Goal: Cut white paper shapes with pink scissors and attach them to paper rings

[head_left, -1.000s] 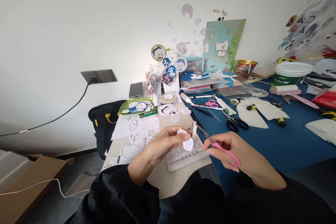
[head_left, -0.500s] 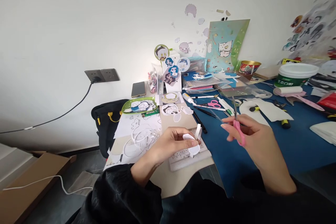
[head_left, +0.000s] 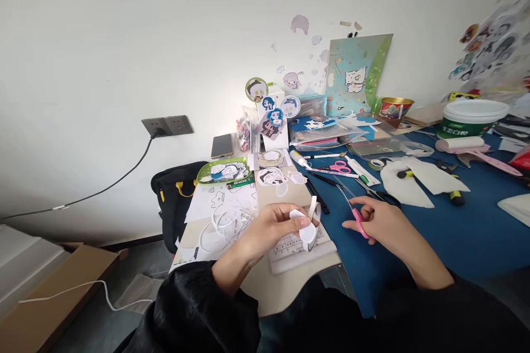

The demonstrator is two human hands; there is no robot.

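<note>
My left hand (head_left: 273, 226) pinches a small white paper cutout (head_left: 307, 231) between thumb and fingers; a narrow strip stands up from it and another part curls below. Under it lies a printed sheet or booklet (head_left: 285, 256) on the beige board. To the right, my right hand (head_left: 375, 220) has its fingers through the handles of pink-handled scissors (head_left: 356, 219), whose blades point up and to the left, apart from the paper. Several cutouts with drawn figures (head_left: 273, 177) lie beyond my left hand.
White paper trimmings (head_left: 226, 226) heap left of my left hand. A green tray (head_left: 223, 170) holds cutouts. Further back are a phone (head_left: 222, 145), another pair of pink scissors (head_left: 340, 166), a glue bottle (head_left: 298, 159) and a white tub (head_left: 474, 118). A wall socket (head_left: 168, 125) has a black cable.
My right hand has lowered slightly with the scissors, their blades tilting from upright toward the left. My left hand still holds the paper cutout, now turned a little. The view has shifted slightly.
</note>
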